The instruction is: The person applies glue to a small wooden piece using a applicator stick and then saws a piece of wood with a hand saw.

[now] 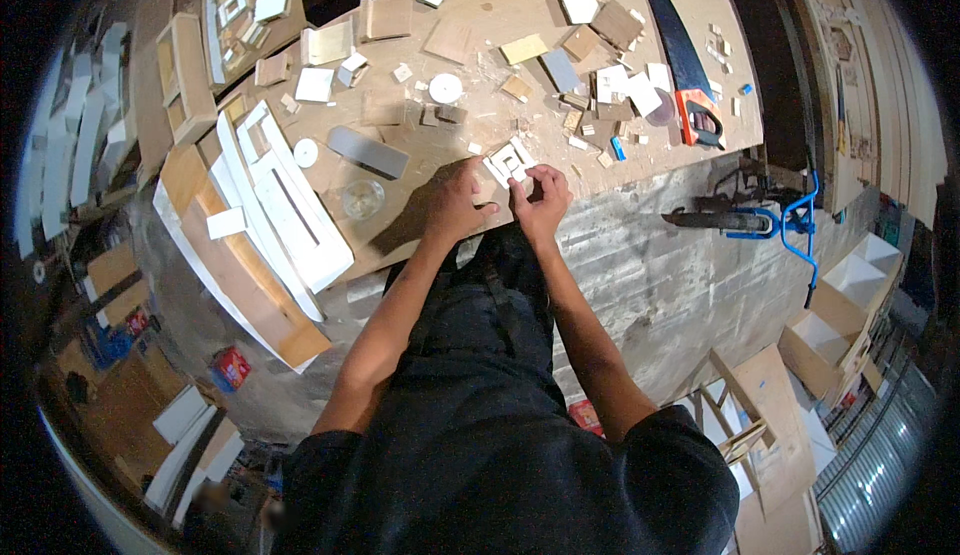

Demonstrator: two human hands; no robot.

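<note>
A small white square piece with a cut-out middle rests at the near edge of the wooden worktable. My right hand pinches this piece's near right corner between thumb and fingertips. On its other side is my left hand, thumb and fingers apart and holding nothing. Its fingertips come close to the white piece; whether they touch it I cannot tell. Wood chips and small offcuts lie around both hands. Left of them are a clear round cup and a grey flat bar with rounded ends.
A handsaw with an orange handle lies at the table's right. Nearby are wood blocks, white panels and a blue utility knife. Long white curved boards cover the left end. A blue bicycle stands beyond the table's right side.
</note>
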